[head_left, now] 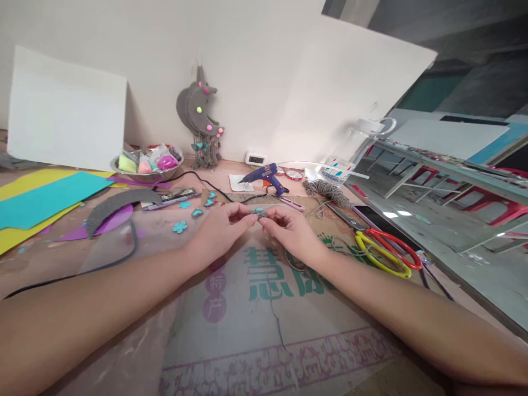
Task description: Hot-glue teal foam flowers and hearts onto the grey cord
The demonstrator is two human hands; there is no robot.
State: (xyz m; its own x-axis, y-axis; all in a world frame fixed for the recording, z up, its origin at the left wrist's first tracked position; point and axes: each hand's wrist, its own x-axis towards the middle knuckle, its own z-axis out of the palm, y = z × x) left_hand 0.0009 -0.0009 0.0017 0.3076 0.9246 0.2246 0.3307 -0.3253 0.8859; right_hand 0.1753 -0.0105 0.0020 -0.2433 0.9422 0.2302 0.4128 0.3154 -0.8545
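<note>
Pinching a small teal and grey piece between them, the left hand and the right hand meet fingertip to fingertip just above the cardboard, near the middle of the view. Each hand has thumb and forefinger closed tight on its own side of the piece, with the other fingers curled loosely beneath. The piece is too small to tell its shape. Both forearms lie low over the cardboard, which bears green print and a crack down its middle. Just beyond the hands a blue glue gun stands on its prop, its black cord running off to the left. A pink knife lies near the right hand, and further right come a bundle of twine, scissors with yellow and red handles, and a phone at the table's edge. To the left of the left hand, teal cutouts are scattered beside a grey crescent, with teal and yellow sheets past it. A metal bowl of bright bagged clay sits further back, and behind it a grey moon ornament with coloured dots leans on the wall.
</note>
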